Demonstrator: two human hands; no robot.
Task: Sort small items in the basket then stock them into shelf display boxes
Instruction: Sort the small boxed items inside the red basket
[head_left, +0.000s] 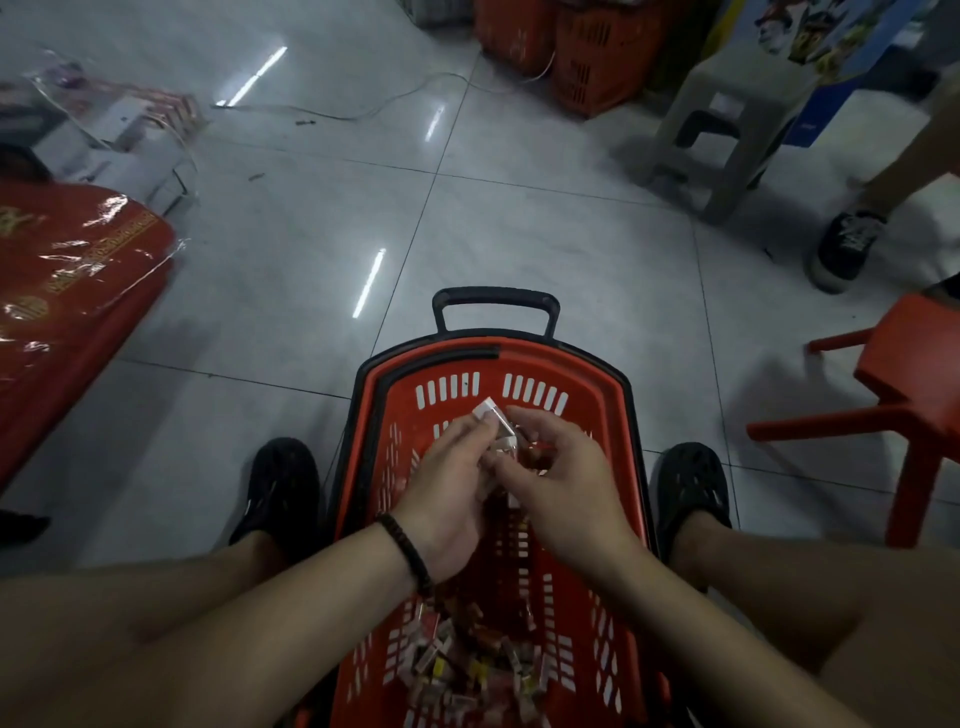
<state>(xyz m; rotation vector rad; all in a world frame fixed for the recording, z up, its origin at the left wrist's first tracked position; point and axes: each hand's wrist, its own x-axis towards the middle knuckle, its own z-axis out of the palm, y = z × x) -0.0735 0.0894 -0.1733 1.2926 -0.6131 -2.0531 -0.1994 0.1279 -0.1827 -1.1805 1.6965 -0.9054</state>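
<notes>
Head cam: your left hand (452, 483) had its grip curled round a little bunch of white packets (491, 410), held over the far end of the red basket (618, 395). Your right hand (561, 483) had its grip pinching the same bunch from the other side. The rest of the small items (467, 660) lay heaped on the basket floor at the near end, under your wrists. My take: square the bunch up before adding more, and keep it low over the basket so a dropped one lands back inside. Around you were a red stool (904, 379) on the right, a grey stool (727, 130) further off, someone's black shoe (847, 249) and a red wrapped bundle (67, 270) on the left. No display boxes showed, so I'd guess the stool legs and that foot were what to dodge
</notes>
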